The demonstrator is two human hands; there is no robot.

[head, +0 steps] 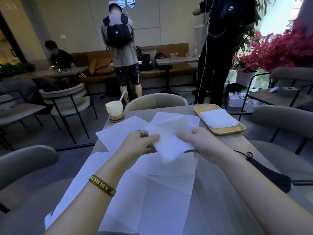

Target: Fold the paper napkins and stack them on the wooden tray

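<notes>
While held, one napkin [169,141], two hands.

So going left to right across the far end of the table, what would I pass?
Iced milky drink in a clear glass on a round coaster → unfolded white paper napkins → rectangular wooden tray holding a stack of folded white napkins.

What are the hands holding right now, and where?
A folded napkin, left hand pinching its left edge, right hand its right edge.

Pale panelled wall [152,19], tan bench sofa [169,48], grey chairs [67,97], pink flowering plant [279,48] in daylight.
</notes>
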